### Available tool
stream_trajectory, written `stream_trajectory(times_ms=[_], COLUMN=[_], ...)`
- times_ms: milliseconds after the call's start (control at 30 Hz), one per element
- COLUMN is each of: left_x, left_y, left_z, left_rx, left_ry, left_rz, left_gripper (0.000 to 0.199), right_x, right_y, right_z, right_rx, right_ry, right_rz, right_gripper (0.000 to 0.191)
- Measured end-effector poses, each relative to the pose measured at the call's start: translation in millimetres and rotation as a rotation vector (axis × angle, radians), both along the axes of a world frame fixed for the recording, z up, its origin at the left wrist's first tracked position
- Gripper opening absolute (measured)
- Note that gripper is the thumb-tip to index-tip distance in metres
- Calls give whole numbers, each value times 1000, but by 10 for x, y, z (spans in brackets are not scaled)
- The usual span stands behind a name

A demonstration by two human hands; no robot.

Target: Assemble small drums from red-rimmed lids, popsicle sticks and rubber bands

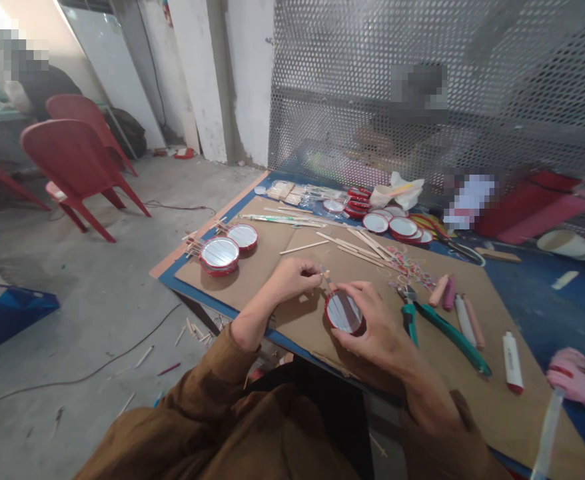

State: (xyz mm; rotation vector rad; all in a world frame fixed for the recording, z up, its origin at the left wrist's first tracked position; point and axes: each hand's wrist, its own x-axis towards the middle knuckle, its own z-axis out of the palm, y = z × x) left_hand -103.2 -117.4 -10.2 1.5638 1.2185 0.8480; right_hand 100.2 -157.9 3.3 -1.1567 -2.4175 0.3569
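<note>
My right hand (370, 320) is wrapped round a toy banjo (343, 312), a red-rimmed round lid with thin lines across its shiny face and a wooden stick neck. The neck points away from me. At the neck's far end my left hand (300, 277) is closed in a pinch; what lies between its fingertips is too small to make out. Two similar toy banjos (219, 253) lie to the left, with crossed sticks at their neck ends. Coloured rubber bands (412, 267) are heaped beyond my right hand. Green-handled pliers (452, 337) rest to the right.
Loose wooden sticks (360, 247) are spread over the cardboard (292, 320). Red lids (405, 228) and scissors (455, 247) lie at the back, before a perforated metal screen (332, 87). Tubes (512, 360) and a pink glue gun (575, 377) are on the right. Red chairs (72, 160) stand left.
</note>
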Motion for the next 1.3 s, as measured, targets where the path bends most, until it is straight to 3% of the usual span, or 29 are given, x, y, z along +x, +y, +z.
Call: stream_trajectory(times_ms=[900,1033,1167,1300], left_x=[-6,0,-3,-5], left_y=[-32,-15,17,41], left_z=[70,64,14,-32], left_rx=[-2,-36,-85,-52], left_ry=[15,-84,-218,-212], left_rz=[1,-45,-33,-49], left_gripper=[19,20,29,19], right_x=[-7,-15,33,138], right_y=[-1,9,12,25], right_z=[8,28,65,82], right_rx=[-15,-9,-67,-414], right_ry=[6,54,225,686], right_rz=[-8,-14,-83,-71], right_gripper=[56,55,55,58])
